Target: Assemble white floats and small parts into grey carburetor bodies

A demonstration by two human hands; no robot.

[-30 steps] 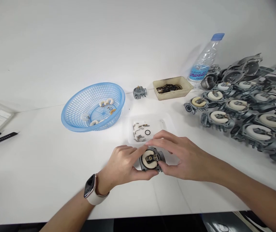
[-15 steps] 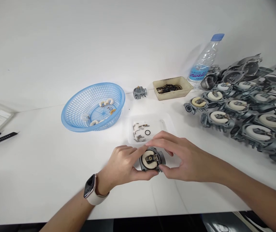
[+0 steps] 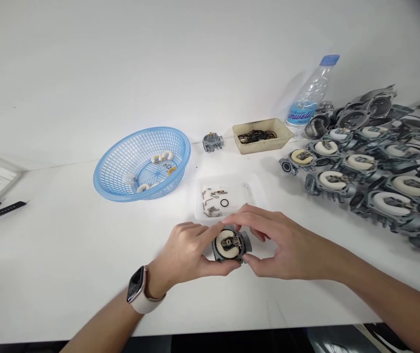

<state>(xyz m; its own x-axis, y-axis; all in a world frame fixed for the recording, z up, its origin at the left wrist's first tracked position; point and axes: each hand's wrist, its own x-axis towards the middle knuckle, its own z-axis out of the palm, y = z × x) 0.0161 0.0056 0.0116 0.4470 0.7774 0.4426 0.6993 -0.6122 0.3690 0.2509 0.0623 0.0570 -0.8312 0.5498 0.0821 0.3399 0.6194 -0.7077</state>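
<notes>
Between my two hands is a grey metal carburetor body, its open face up, with a cream C-shaped float and brass jets inside. My left hand grips its left side, thumb along the near edge and index finger at the far edge. From the right, my right hand closes on it too, fingertips at the far edge and thumb at the near right corner. Just beyond lies a clear plastic tray with small metal parts and a black O-ring.
A blue plastic basket with several floats stands at the back left. Behind the tray are a lone carburetor, a cream bin of black rings and a water bottle. Many carburetor bodies crowd the right. A black strap lies left.
My hands stay on the carburetor body almost unmoved. The right thumb and fingers have shifted very slightly at its right side.
</notes>
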